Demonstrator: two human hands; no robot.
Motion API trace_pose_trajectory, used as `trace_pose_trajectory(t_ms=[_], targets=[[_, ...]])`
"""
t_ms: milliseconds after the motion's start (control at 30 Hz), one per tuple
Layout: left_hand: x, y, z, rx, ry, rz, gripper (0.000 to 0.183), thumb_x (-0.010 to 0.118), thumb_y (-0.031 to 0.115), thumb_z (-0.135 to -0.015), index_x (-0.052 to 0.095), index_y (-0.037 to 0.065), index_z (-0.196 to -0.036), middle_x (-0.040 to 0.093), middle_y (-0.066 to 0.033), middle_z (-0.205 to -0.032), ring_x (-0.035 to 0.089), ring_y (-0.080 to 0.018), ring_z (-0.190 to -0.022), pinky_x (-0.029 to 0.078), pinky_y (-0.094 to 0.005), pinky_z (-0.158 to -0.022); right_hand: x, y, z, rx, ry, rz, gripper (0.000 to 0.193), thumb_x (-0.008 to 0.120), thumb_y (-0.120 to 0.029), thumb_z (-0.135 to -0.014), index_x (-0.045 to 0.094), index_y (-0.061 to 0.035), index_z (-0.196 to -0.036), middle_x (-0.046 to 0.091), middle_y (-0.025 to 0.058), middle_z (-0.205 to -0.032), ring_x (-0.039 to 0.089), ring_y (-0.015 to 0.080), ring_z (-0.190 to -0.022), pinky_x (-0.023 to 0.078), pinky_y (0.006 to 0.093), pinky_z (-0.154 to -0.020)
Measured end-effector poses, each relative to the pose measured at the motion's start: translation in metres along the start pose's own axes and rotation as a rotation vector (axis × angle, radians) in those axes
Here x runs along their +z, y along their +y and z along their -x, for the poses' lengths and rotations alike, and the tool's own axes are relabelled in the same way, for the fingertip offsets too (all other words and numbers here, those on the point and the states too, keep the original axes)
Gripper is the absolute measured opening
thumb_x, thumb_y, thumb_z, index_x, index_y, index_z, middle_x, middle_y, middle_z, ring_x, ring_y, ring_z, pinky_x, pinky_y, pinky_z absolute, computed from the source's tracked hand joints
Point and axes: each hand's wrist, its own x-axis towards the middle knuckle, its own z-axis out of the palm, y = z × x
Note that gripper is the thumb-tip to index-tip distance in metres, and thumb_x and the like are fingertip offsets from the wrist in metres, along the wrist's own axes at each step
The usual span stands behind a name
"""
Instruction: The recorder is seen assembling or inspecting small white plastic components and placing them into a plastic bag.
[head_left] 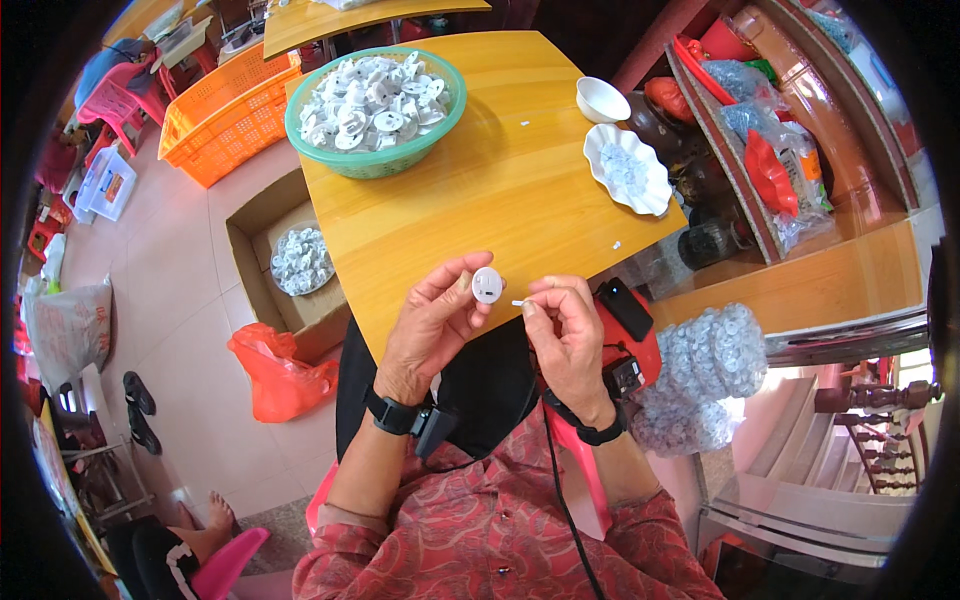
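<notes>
Over the near edge of the wooden table (pixel 500 220), my left hand (pixel 425 325) holds up a round white plastic disc (pixel 487 285) between thumb and fingers. A small dark slot or mark shows on the disc's face. Just right of it, my right hand (pixel 570 340) pinches a tiny white sliver-like piece (pixel 517 302) between thumb and forefinger; its exact kind is too small to make out. The piece and the disc are apart. At the table's far left stands a green plastic basket (pixel 380 165) heaped with similar white plastic parts (pixel 370 100).
A scalloped white dish (pixel 655 198) with small clear pieces and a white bowl (pixel 603 101) stand at the table's right. A cardboard box (pixel 250 225), red plastic bag (pixel 270 375) and orange crate (pixel 235 130) lie left. A phone (pixel 625 308) and bagged clear parts (pixel 710 355) are right.
</notes>
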Motion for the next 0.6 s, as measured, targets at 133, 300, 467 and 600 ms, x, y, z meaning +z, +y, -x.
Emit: trace_pose_trajectory(t_ms=[133, 300, 467, 600], targets=[[-0.002, -0.007, 0.005, -0.016, -0.057, 0.1, 0.042, 0.065, 0.013, -0.092, 0.052, -0.002, -0.129, 0.063, -0.0105, -0.104, 0.061, -0.0143, -0.081, 0.051, -0.0251, -0.068, 0.009, -0.01, -0.001, -0.105, 0.0, 0.093, 0.011, 0.064, -0.002, -0.085, 0.056, 0.0003, -0.093, 0.055, 0.0152, -0.104, 0.059, 0.0253, -0.091, 0.049, 0.034, -0.078], [-0.002, -0.012, 0.01, 0.022, -0.053, 0.115, 0.042, 0.066, 0.013, -0.091, 0.054, -0.002, -0.128, 0.063, -0.0101, -0.103, 0.06, -0.0153, -0.081, 0.051, -0.0253, -0.07, 0.017, -0.016, -0.002, -0.117, 0.036, 0.125, 0.011, 0.063, -0.002, -0.085, 0.056, 0.0001, -0.093, 0.056, 0.017, -0.104, 0.058, 0.03, -0.095, 0.048, 0.0382, -0.082], [0.001, -0.012, 0.014, 0.03, -0.05, 0.082, 0.035, 0.065, 0.012, -0.092, 0.058, 0.0, -0.124, 0.064, -0.008, -0.101, 0.06, -0.015, -0.083, 0.052, -0.0262, -0.073, 0.02, -0.019, -0.002, -0.156, 0.04, 0.154, 0.01, 0.063, -0.003, -0.086, 0.056, 0.0001, -0.093, 0.056, 0.0176, -0.104, 0.058, 0.0305, -0.095, 0.048, 0.0385, -0.082], [0.004, -0.009, 0.016, 0.048, -0.085, 0.063, 0.027, 0.061, 0.009, -0.095, 0.061, 0.001, -0.12, 0.065, -0.0065, -0.104, 0.061, -0.0127, -0.083, 0.054, -0.0259, -0.076, 0.021, -0.022, -0.003, -0.189, 0.053, 0.191, 0.01, 0.063, -0.003, -0.086, 0.056, 0.0002, -0.092, 0.056, 0.0181, -0.103, 0.059, 0.0309, -0.094, 0.049, 0.0386, -0.08]])
